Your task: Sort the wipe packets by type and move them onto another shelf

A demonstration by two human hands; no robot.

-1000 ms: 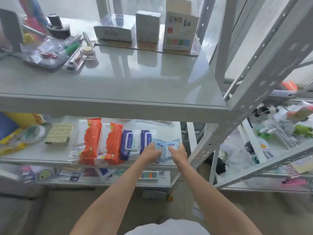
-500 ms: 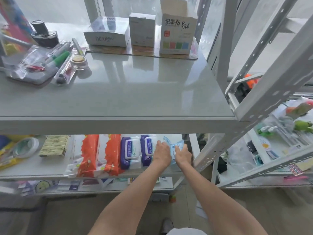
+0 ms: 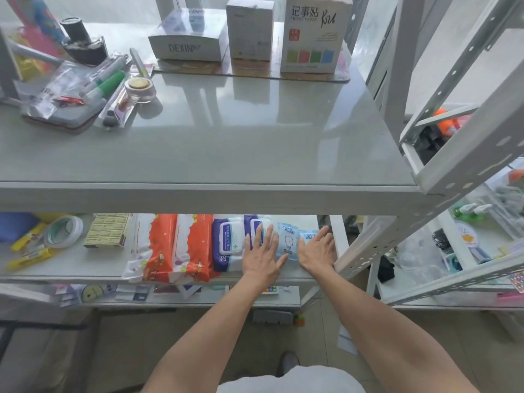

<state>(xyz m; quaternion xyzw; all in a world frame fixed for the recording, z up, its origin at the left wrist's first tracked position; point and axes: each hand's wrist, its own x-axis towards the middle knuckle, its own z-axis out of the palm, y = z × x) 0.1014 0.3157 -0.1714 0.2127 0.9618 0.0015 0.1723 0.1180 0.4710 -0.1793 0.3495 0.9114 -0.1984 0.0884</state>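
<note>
Since the frame half a second earlier, both hands have been flattened and spread apart: the left hand (image 3: 262, 255) now lies palm-down over the right-hand one of two purple-and-white plastic wipe packs with white flip lids (image 3: 229, 241), and the right hand (image 3: 317, 251) lies palm-down over the right-hand one of two small pale-blue soft wipe sachets (image 3: 288, 243). The fingers (image 3: 268, 236) of both hands are extended and open; nothing is gripped. All wipe packets are located on the middle white metal shelf (image 3: 71, 265), laid in one row with long axes running front to back: two orange-and-white crinkled plastic wipe packs (image 3: 181, 248) at the left, then the purple pair, then the pale-blue pair at the right end, just beside the perforated white steel upright (image 3: 365, 248). The row is already grouped by type. The pale-blue sachets lie between the two hands, the uncovered one touching the left thumb side, so either hand is judged equally near for a pinch across the short axis. The glossy grey upper shelf (image 3: 226, 143) directly above offers bare surface toward its front. No containers holding wipes are visible; a white cardboard memo-paper box (image 3: 312, 35) stands at the rear of that upper shelf.
</note>
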